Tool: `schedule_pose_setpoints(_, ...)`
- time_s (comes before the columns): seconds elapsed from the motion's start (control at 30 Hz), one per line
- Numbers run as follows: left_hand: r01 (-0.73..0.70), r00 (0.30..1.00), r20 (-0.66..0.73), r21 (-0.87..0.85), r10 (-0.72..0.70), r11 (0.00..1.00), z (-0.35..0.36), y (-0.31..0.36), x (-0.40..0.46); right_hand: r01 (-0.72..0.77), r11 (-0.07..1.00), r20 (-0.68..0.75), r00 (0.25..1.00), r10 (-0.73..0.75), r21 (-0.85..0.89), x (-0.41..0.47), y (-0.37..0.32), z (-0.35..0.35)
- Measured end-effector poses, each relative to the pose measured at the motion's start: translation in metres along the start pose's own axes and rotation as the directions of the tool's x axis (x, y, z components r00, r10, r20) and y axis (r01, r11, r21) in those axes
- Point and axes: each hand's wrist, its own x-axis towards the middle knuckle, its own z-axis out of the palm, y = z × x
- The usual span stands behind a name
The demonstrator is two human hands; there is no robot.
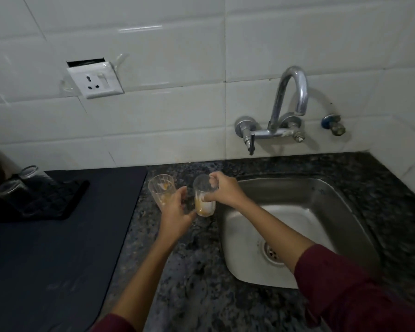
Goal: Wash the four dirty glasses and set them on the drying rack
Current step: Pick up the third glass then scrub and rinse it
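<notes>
Gripping one dirty glass each on the counter [189, 271] beside the sink [297, 195], the left hand [175, 212] holds a smeared glass [161, 190], the right hand [222, 190] a residue-bottomed glass [204, 197]; they could clink. Farther off, two glasses sit on the drying rack [58, 200].

I'm looking down at a dark speckled stone surface [197, 271] running along the tiled wall. A dark mat [58, 248] is covering its left part, and a black drying rack [58, 200] is sitting on that mat with two upturned glasses [22, 180] on it. A steel sink [297, 212] is sunk into the right side. Between mat and sink, two smeared glasses [162, 190] are standing — one beside the other.
</notes>
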Motion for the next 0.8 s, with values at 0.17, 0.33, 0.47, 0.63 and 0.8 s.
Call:
schedule_pose_setpoints(0.17,-0.025,0.992,0.118,-0.083,0.035,0.996,0.044,0.016,0.02,-0.011,0.992,-0.033,0.999,0.015,0.127,-0.022,0.009,-0.035)
schedule_pose_setpoints(0.33,-0.065,0.991,0.11,-0.089,0.075,0.994,0.066,0.026,0.046,-0.05,0.986,-0.099,0.993,0.066,0.16,-0.026,0.015,-0.063)
schedule_pose_setpoints(0.47,-0.064,0.985,0.153,-0.087,0.077,0.994,0.074,0.027,0.063,-0.17,0.984,-0.41,0.902,0.138,-0.043,0.009,0.015,-0.093)
schedule_pose_setpoints(0.63,-0.085,0.982,0.164,-0.064,0.095,0.994,0.076,0.025,0.068,-0.246,0.927,-0.405,0.907,0.117,-0.282,0.053,0.009,-0.098)
schedule_pose_setpoints(0.8,-0.073,0.979,0.185,-0.1,0.091,0.992,0.072,0.01,0.07,-0.22,0.811,-0.423,0.905,-0.038,-0.543,0.064,0.019,-0.094)
